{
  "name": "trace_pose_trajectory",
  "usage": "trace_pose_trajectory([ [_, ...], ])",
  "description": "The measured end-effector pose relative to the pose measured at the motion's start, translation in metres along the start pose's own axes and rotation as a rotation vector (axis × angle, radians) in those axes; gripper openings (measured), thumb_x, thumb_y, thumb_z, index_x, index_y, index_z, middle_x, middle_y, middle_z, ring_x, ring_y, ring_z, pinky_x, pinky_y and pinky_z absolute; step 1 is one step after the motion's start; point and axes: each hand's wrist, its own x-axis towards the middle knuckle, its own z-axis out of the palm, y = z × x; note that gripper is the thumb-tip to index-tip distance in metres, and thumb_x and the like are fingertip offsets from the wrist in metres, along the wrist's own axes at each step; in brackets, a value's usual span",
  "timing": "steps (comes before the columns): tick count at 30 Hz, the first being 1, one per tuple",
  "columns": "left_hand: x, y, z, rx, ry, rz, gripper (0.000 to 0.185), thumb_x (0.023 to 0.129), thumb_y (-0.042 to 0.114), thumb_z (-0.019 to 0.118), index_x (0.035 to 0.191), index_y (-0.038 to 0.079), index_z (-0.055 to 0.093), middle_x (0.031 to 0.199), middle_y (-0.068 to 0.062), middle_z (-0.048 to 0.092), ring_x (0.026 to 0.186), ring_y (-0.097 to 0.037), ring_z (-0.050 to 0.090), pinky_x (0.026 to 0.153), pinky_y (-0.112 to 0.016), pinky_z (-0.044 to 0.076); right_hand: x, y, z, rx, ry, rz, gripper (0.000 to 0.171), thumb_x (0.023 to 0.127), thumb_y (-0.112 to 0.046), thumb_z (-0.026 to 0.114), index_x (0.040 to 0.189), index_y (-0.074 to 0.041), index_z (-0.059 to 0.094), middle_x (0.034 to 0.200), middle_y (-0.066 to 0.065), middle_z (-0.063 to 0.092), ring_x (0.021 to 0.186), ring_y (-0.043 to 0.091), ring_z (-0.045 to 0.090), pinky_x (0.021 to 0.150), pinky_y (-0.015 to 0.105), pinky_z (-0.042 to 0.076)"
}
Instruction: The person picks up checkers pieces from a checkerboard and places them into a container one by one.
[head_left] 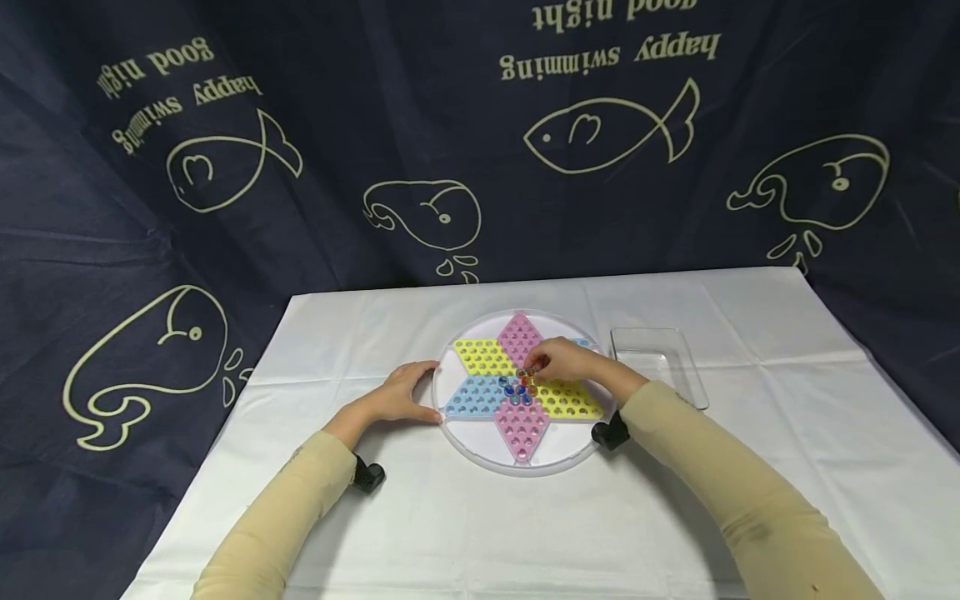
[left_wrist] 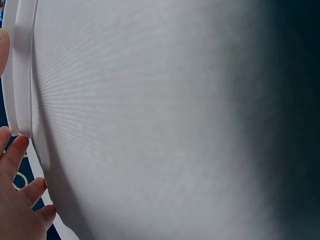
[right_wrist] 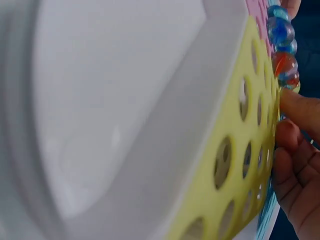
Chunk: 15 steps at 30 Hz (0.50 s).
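A round white Chinese checkers board [head_left: 462, 433] with a pink, yellow and blue holed star lies on the table. Several glass marbles [head_left: 514, 391], blue, red and amber, cluster at its centre. My right hand [head_left: 566, 360] reaches over from the right, fingers bent down at the cluster's far edge, thumb and fingertips pinching at a marble mostly hidden by them. In the right wrist view, red and blue marbles [right_wrist: 281, 31] line up beside the thumb [right_wrist: 300, 110]. My left hand [head_left: 397, 393] is spread at the board's left side, thumb and fingertips touching its rim [left_wrist: 22, 65].
A clear plastic box [head_left: 678, 367] stands right of the board, just beyond the right forearm. White cloth [head_left: 480, 533] covers the table. Behind it hangs a dark blue curtain [head_left: 315, 225] with fish drawings.
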Motion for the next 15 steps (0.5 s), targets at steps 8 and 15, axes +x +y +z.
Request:
trace_pose_trajectory([
  [8,0.0036,-0.0048,0.0023,-0.027,0.01,-0.022,0.09,0.069,0.041,0.077,0.14,0.01,0.031,0.144,-0.016,0.032,0.134,-0.037,0.02,0.109,-0.053,0.018,0.0044,0.0069,-0.0024,0.068,-0.021,0.02,0.013,0.079,-0.002,0.066,0.092,0.0,0.064,0.075,-0.001,0.055,0.069,0.009,0.047,0.064,0.02,0.043],
  [15,0.002,-0.0068,0.0026,-0.043,0.012,-0.039,0.089,0.068,0.041,0.078,0.139,0.012,0.032,0.144,-0.015,0.031,0.135,-0.038,0.018,0.108,-0.055,0.018,0.0057,0.0055,-0.0017,0.083,-0.028,0.014,0.011,0.08,0.0,0.064,0.091,0.002,0.064,0.074,0.001,0.054,0.067,0.009,0.047,0.061,0.02,0.042],
])
